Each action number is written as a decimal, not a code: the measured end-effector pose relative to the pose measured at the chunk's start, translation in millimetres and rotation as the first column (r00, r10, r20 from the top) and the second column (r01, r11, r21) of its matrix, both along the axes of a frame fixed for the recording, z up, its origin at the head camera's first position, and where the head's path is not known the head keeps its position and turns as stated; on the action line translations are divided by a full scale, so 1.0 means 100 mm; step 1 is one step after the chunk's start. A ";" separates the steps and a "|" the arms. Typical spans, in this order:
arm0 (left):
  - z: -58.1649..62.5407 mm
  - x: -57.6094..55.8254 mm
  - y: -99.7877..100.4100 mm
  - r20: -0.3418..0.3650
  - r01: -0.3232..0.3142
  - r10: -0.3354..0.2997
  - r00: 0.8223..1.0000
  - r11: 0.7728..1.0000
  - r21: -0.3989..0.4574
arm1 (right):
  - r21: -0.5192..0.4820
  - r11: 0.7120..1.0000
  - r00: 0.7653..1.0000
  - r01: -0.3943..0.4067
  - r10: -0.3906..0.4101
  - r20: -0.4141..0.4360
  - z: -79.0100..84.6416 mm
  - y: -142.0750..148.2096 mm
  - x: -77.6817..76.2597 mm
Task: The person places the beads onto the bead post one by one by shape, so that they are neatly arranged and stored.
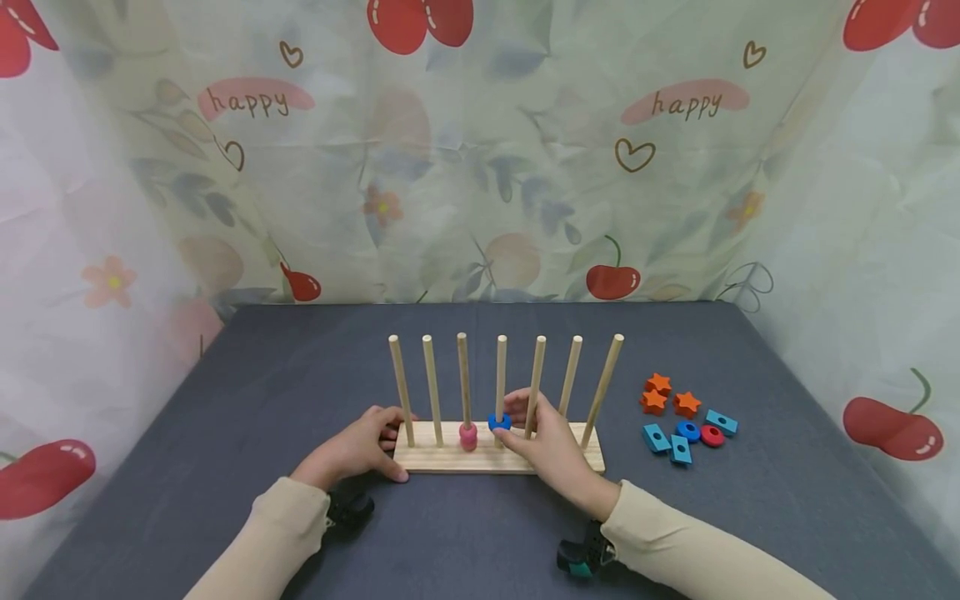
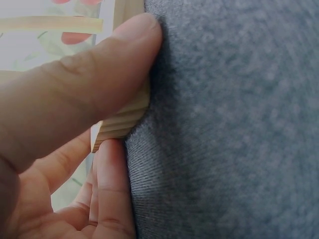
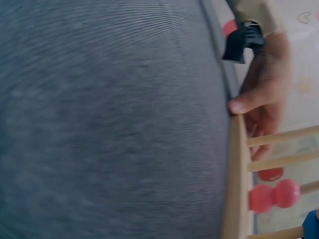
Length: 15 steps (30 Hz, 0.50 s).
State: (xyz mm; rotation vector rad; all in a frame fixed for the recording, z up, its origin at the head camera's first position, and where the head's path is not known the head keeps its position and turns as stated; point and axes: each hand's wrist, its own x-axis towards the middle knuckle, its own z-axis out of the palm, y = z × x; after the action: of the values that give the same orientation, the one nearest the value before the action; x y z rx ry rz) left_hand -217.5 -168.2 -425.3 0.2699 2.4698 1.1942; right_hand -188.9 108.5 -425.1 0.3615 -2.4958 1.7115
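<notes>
There's your blue piece (image 1: 493,422) on the fourth peg (image 1: 502,367) from the left, sitting up off the wooden base (image 1: 442,460), and your own fingers mask its far side, so its full outline is hard to make out; the right wrist view catches just part of it, cut off at the bottom corner. Your right hand (image 1: 553,446) also covers the foot of the sixth peg (image 1: 572,371), and in the left wrist view the base runs out at the top. Now the hands: your right one comes in from the near side, thumb in front and fingers behind, pinching the blue piece, with the fifth peg (image 1: 537,367) crossing in front of those fingers. Your left hand (image 1: 363,446) grips the base's left end, thumb against the front edge, the other fingers bent round the corner, partly out of sight from above. Two pink beads (image 1: 468,437) sit stacked on the third peg (image 1: 463,375). Off to the right lie three orange stars (image 1: 686,405), three light-blue blocks (image 1: 655,438), a blue ring (image 1: 682,428) and a red ring (image 1: 706,433), all on dark grey cloth (image 1: 450,542); behind hangs a pale curtain (image 1: 480,125) printed with cherries, hearts and "happy".
</notes>
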 end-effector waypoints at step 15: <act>0.02 0.01 0.01 0.003 -0.008 0.008 1.000 1.000 -0.008 | 0.009 1.000 0.998 -0.030 0.030 0.063 -0.21 -0.01 -0.03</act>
State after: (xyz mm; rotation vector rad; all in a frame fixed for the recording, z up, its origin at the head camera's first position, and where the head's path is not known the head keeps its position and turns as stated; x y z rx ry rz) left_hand -216.3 -167.3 -423.6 0.2563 2.4752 1.1868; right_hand -192.4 107.8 -445.8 0.3530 -2.5562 1.7489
